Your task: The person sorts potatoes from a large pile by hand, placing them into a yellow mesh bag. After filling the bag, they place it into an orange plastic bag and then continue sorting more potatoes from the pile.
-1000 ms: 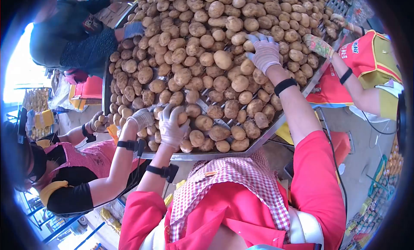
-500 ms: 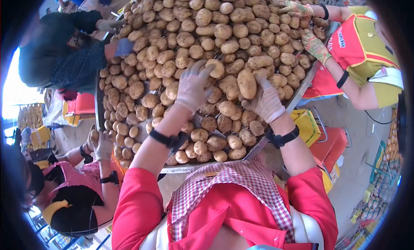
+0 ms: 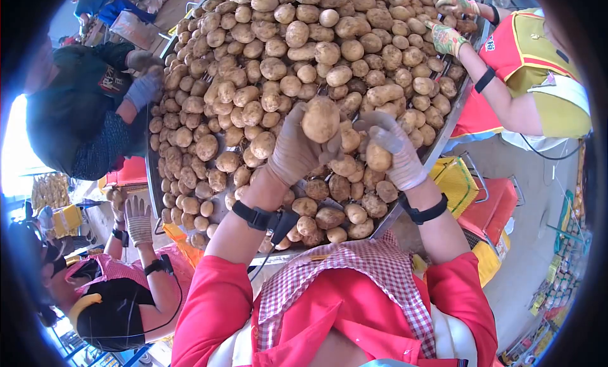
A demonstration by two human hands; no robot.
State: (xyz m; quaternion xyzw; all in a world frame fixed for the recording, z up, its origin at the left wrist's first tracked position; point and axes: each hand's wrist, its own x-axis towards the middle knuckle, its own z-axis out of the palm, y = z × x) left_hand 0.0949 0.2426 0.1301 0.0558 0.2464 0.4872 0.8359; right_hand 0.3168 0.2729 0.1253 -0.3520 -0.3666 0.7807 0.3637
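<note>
A large, soil-marked potato [image 3: 321, 119] is gripped in my gloved left hand [image 3: 295, 148], raised above the heap. To the right, my gloved right hand [image 3: 400, 155] has its fingers curled round a smaller potato [image 3: 379, 157], its wrist near the table's side edge. Loose potatoes [image 3: 272, 68] cover the metal sorting table [image 3: 425, 164] beneath and beyond both hands. The two hands are close together but apart, and my left palm is partly hidden.
A person in a red and olive apron [image 3: 525, 56] works at the right edge; a person in dark clothes [image 3: 82, 113] stands at left. Nearer left, a person's gloved hand [image 3: 138, 221] is raised. A yellow basket [image 3: 454, 180] and red crate [image 3: 491, 208] stand right of the table.
My left hand now holds a large potato up instead of the paler one. My right hand has the smaller potato in place of the long one. Co-workers' hands have shifted too.
</note>
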